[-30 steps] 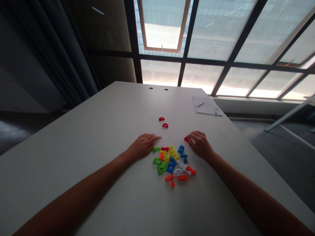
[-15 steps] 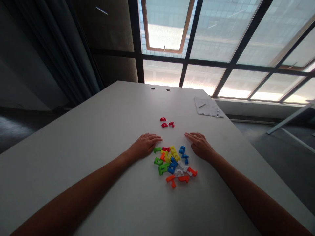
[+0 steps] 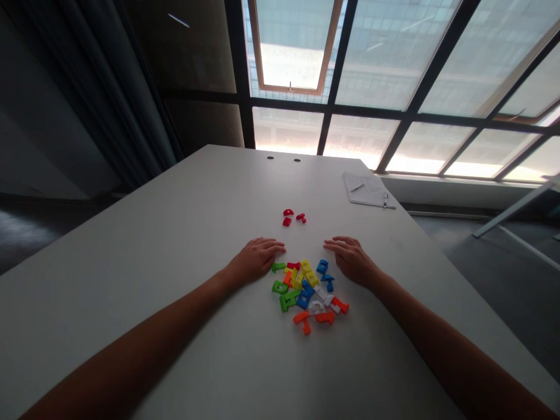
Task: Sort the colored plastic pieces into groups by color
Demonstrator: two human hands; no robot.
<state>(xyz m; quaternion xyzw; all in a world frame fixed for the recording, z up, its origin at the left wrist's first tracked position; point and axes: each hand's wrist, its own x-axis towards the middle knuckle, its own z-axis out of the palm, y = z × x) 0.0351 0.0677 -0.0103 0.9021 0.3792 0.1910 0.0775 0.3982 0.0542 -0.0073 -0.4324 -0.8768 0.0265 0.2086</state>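
The person's left hand (image 3: 256,259) and right hand (image 3: 352,261) lie palm down on a pale grey counter (image 3: 131,245), well apart from each other. Between them, and spreading toward the person, sits a loose heap of small, flat, notched plastic pieces (image 3: 308,291). The left fingers (image 3: 272,248) and the right fingers (image 3: 339,245) are stretched out flat and open, and neither hand grips anything. The left fingertips are just beside a green hooked plastic piece (image 3: 279,267) at the upper left of the heap, while the right hand is nearest a blue notched plastic piece (image 3: 322,266) at its upper right. The heap mixes green, yellow, blue, white, orange and red shapes, all lying flat, many touching or overlapping, with green toward the left and orange along the lower edge. Farther along the counter, well clear of the heap, three small red plastic pieces (image 3: 287,212) lie close together. Toward the far right corner rests a white sheet of paper (image 3: 365,191), with a slim pen (image 3: 385,200) along its right side. Two small round holes (image 3: 270,157) pierce the counter near its far edge. Beyond it stands a large dark-framed window (image 3: 394,58), and a dark curtain (image 3: 109,76) hangs to the left.
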